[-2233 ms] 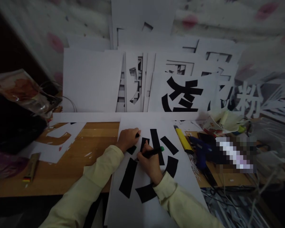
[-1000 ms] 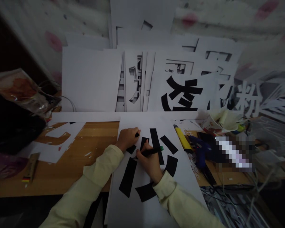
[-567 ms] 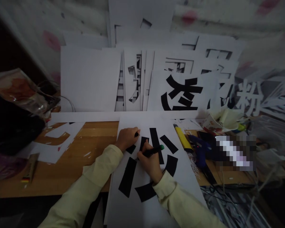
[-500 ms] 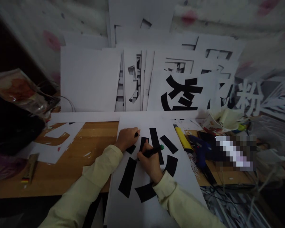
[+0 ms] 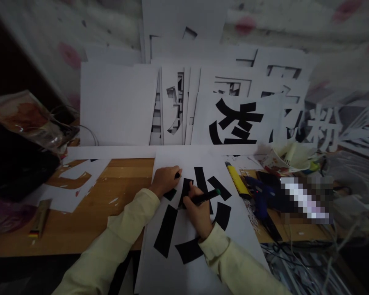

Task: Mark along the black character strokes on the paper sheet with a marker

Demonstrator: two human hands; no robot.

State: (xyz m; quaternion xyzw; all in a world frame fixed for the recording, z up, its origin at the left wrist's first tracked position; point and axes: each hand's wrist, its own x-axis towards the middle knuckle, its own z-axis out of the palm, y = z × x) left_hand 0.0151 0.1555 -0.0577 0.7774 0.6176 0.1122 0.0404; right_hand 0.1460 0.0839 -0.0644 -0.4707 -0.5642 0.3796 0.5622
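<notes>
My right hand (image 5: pixel 199 213) is closed around a black marker (image 5: pixel 204 197) with a green end. Its writing end points down to the left, by the edge of a black stroke (image 5: pixel 187 186) on a white board (image 5: pixel 162 274). My left hand (image 5: pixel 164 180) rests on the board to the left, fingers curled around a small black marker cap (image 5: pixel 177 175). Several more black shapes surround the hands: a long slanted one (image 5: pixel 166 231) at the left, a curved one (image 5: pixel 189 250) below and a tilted one (image 5: pixel 219 187) at the upper right.
White boards with cut-out characters (image 5: pixel 174 102) lean at the back. A sheet with a black character (image 5: pixel 236 119) stands before them. On the right lie a yellow cutter (image 5: pixel 237 180), a blue glue gun (image 5: pixel 261 200) and a paper bowl (image 5: pixel 276 159); cut paper (image 5: pixel 61 198) lies left.
My right hand has shifted slightly to the right with the marker, which lies a bit flatter. My left hand stays in place on the board.
</notes>
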